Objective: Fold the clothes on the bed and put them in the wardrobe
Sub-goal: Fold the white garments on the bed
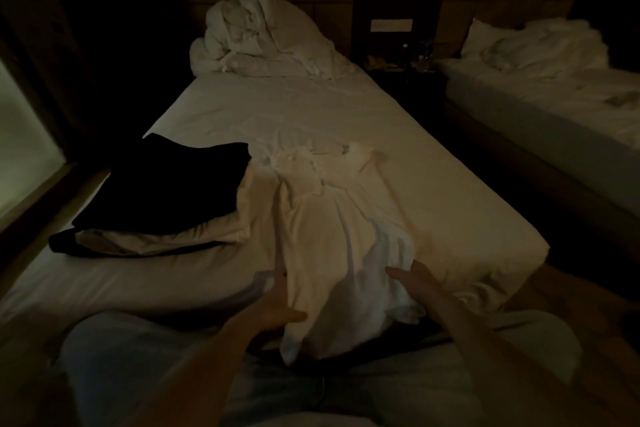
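Both hands, left (277,302) and right (412,279), lie flat with straight fingers on the white garment (332,236).

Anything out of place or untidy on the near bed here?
Nothing spilled or damaged. The crumpled white duvet is bunched at the head, and the white shirt lies rumpled, unfolded, under both hands, beside folded dark clothes.
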`<state>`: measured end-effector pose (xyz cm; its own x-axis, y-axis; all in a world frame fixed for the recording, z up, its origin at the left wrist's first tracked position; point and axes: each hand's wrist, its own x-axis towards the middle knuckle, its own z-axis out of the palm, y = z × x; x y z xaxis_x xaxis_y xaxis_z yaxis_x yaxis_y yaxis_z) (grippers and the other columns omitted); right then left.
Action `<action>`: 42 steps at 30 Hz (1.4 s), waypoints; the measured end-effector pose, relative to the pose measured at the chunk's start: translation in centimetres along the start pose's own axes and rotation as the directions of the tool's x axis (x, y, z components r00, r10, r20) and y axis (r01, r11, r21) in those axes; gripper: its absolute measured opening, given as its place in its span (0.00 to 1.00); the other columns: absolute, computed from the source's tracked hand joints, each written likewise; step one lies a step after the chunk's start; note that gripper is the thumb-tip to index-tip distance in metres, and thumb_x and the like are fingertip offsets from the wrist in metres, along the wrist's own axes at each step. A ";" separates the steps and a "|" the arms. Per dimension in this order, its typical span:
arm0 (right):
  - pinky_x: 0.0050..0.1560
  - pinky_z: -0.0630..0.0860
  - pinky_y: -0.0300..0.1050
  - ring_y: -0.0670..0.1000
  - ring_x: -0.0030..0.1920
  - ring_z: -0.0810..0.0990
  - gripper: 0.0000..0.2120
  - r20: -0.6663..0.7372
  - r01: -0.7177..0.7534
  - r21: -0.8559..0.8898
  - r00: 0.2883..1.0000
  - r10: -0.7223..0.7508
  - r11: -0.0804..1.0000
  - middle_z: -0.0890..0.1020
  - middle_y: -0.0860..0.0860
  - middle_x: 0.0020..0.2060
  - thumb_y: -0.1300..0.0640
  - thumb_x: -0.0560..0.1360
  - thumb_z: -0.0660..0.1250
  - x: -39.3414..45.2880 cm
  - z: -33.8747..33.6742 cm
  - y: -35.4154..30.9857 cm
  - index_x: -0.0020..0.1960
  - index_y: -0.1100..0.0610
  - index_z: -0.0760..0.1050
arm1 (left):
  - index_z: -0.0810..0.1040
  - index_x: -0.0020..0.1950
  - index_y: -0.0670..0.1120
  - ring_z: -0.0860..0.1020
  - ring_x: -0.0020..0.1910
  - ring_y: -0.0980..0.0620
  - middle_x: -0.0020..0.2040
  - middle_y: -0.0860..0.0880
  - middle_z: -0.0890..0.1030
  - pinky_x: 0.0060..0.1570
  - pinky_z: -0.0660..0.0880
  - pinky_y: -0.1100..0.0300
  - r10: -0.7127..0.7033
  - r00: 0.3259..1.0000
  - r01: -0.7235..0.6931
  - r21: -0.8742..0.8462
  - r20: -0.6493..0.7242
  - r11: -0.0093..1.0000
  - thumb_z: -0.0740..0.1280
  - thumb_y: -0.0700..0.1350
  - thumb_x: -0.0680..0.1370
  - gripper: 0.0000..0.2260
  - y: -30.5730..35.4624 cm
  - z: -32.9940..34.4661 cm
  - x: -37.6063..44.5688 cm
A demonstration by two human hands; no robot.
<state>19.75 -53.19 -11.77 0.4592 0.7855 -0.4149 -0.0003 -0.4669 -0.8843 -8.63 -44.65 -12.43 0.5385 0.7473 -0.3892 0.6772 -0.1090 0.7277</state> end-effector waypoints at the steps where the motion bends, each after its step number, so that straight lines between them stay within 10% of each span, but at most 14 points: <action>1: 0.61 0.76 0.53 0.59 0.59 0.78 0.28 -0.031 0.011 -0.057 0.999 -0.013 0.998 0.77 0.58 0.63 0.53 0.74 0.73 0.0 0.0 -0.1 0.69 0.60 0.69 | 0.44 0.79 0.47 0.57 0.76 0.47 0.78 0.46 0.55 0.70 0.57 0.61 -0.030 0.999 0.030 -0.008 -0.043 1.000 0.73 0.43 0.75 0.44 0.1 0.0 -0.2; 7: 0.49 0.69 0.42 0.62 0.63 0.74 0.42 -0.243 0.018 -0.240 0.967 -0.079 0.970 0.70 0.63 0.67 0.54 0.72 0.74 -1.0 0.0 -3.3 0.75 0.60 0.51 | 0.50 0.77 0.39 0.60 0.67 0.57 0.68 0.53 0.59 0.61 0.57 0.70 0.141 0.922 -0.182 -0.081 -0.362 0.980 0.68 0.45 0.76 0.37 1.6 -1.8 0.4; 13: 0.45 0.80 0.51 0.57 0.45 0.80 0.12 -0.467 0.223 0.018 0.864 -0.189 0.975 0.81 0.59 0.48 0.62 0.74 0.67 -1.0 0.3 -8.0 0.58 0.58 0.77 | 0.70 0.60 0.44 0.77 0.48 0.45 0.54 0.43 0.73 0.35 0.79 0.60 -0.013 0.822 -0.223 -0.343 -0.569 0.912 0.71 0.31 0.73 0.20 4.3 -5.0 1.7; 17: 0.41 0.79 0.50 0.60 0.48 0.80 0.10 -0.359 0.312 0.400 0.918 -0.165 0.862 0.82 0.61 0.47 0.65 0.76 0.62 -1.0 0.6 -9.6 0.44 0.60 0.82 | 0.84 0.41 0.43 0.81 0.45 0.45 0.45 0.41 0.82 0.46 0.80 0.55 -0.006 0.893 -0.296 -0.597 -0.450 0.746 0.60 0.29 0.76 0.16 6.3 -5.9 1.0; 20: 0.41 0.80 0.47 0.59 0.45 0.79 0.14 -0.283 0.313 0.532 0.942 -0.183 0.787 0.80 0.61 0.45 0.71 0.72 0.58 -1.0 0.5 -10.2 0.44 0.63 0.82 | 0.84 0.51 0.43 0.80 0.49 0.51 0.50 0.45 0.82 0.50 0.75 0.65 0.097 0.890 -0.287 -0.384 -0.445 0.878 0.60 0.31 0.77 0.14 6.4 -6.5 1.4; 23: 0.34 0.79 0.38 0.53 0.40 0.79 0.18 -0.266 0.360 0.310 0.922 -0.283 0.880 0.80 0.57 0.39 0.78 0.69 0.59 0.1 0.3 -9.7 0.49 0.63 0.82 | 0.78 0.62 0.42 0.75 0.58 0.53 0.60 0.47 0.77 0.46 0.66 0.81 0.249 0.877 -0.250 0.051 -0.412 0.967 0.67 0.30 0.73 0.19 5.3 -6.9 2.8; 26: 0.47 0.82 0.45 0.53 0.48 0.82 0.19 -0.233 0.387 0.081 0.903 -0.361 0.918 0.82 0.56 0.46 0.76 0.69 0.64 1.2 -0.2 -9.2 0.47 0.56 0.83 | 0.76 0.64 0.41 0.74 0.56 0.53 0.60 0.49 0.73 0.49 0.67 0.74 0.268 0.846 -0.192 0.206 -0.461 0.960 0.67 0.29 0.72 0.21 4.7 -6.9 3.6; 32: 0.50 0.79 0.45 0.52 0.49 0.80 0.17 -0.172 0.408 -0.257 0.873 -0.457 0.876 0.83 0.54 0.46 0.72 0.70 0.65 2.1 -1.6 -10.7 0.42 0.51 0.83 | 0.83 0.44 0.46 0.81 0.39 0.49 0.37 0.48 0.81 0.39 0.78 0.55 0.211 0.762 -0.183 0.108 -0.612 0.977 0.73 0.41 0.74 0.01 6.2 -7.7 5.8; 36: 0.44 0.83 0.50 0.52 0.40 0.84 0.13 -0.150 0.407 -0.342 0.866 -0.476 0.847 0.84 0.55 0.42 0.69 0.73 0.67 4.0 -2.2 -12.5 0.44 0.52 0.83 | 0.71 0.33 0.51 0.78 0.38 0.46 0.33 0.46 0.78 0.37 0.69 0.57 0.193 0.725 -0.159 0.112 -0.661 0.981 0.67 0.43 0.78 0.14 6.6 -9.5 7.6; 39: 0.29 0.77 0.36 0.48 0.28 0.80 0.04 -0.210 0.426 -0.389 0.822 -0.529 0.817 0.81 0.55 0.37 0.58 0.77 0.68 5.7 -1.9 -15.1 0.45 0.57 0.79 | 0.70 0.34 0.49 0.76 0.40 0.45 0.34 0.44 0.76 0.38 0.64 0.58 0.091 0.735 -0.171 -0.054 -0.672 0.984 0.60 0.45 0.82 0.16 8.3 -11.2 8.9; 42: 0.39 0.69 0.42 0.52 0.39 0.78 0.10 -0.240 0.430 -0.505 0.763 -0.600 0.748 0.79 0.52 0.36 0.53 0.79 0.66 8.8 -1.6 -18.0 0.40 0.55 0.77 | 0.79 0.50 0.43 0.77 0.47 0.47 0.45 0.44 0.79 0.47 0.72 0.58 -0.099 0.794 -0.171 -0.376 -0.599 0.911 0.55 0.52 0.84 0.17 9.3 -13.3 12.3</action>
<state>25.15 -38.55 0.83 0.5637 0.7820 0.2657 0.6461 -0.2171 -0.7317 -2.36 -27.80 -2.91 0.0603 0.9973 -0.0425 0.3359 0.0198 0.9417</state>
